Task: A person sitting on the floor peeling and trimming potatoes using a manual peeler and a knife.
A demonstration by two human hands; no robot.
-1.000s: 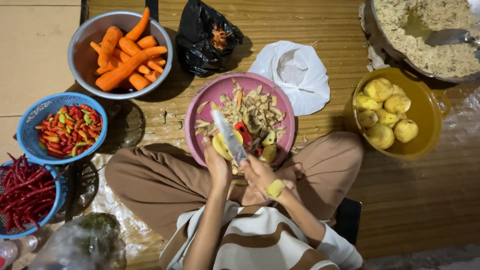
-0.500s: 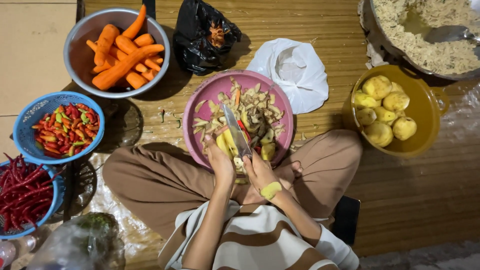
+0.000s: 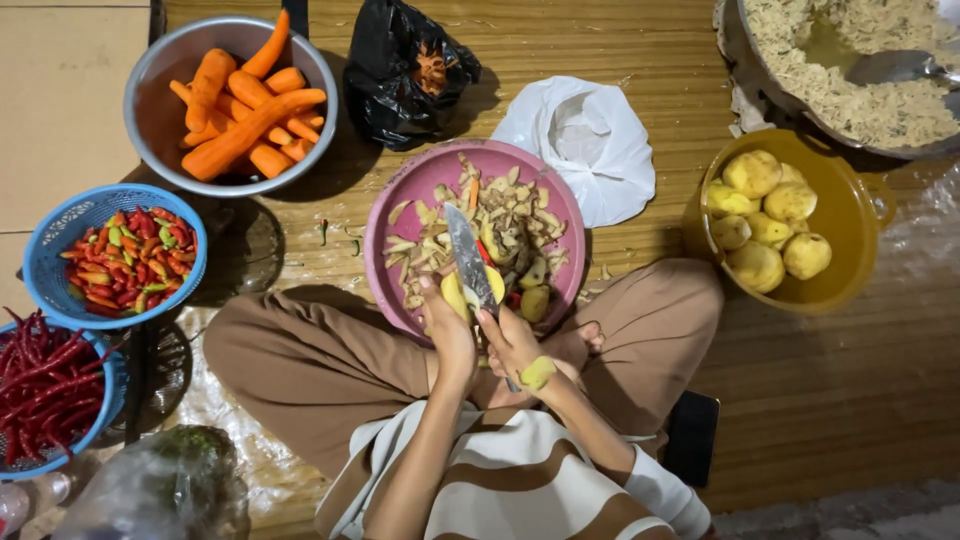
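A wooden floor (image 3: 620,30) carries everything here, with the person's crossed legs in brown trousers (image 3: 300,360) at the near middle. At the far right sits a big metal pot (image 3: 745,70) full of rice with a spoon in it. Far left is a metal bowl (image 3: 160,110) of peeled carrots. Right of the legs stands a yellow pot (image 3: 850,250) holding peeled potatoes. In the middle, just beyond the knees, a pink bowl (image 3: 390,215) is strewn with peelings and a few small pieces. Behind it lie a white plastic bag (image 3: 590,135) and a black plastic bag (image 3: 400,70) with scraps inside. On the left, a blue basket (image 3: 60,230) holds mixed red and green chillies, and a second blue basket (image 3: 100,410) nearer holds long red chillies.

The left hand (image 3: 450,335) is closed around a half-peeled yellow potato (image 3: 458,295) over the near rim of the pink bowl. The right hand (image 3: 515,345) grips a knife (image 3: 468,262), its blade lying across the potato and pointing away.
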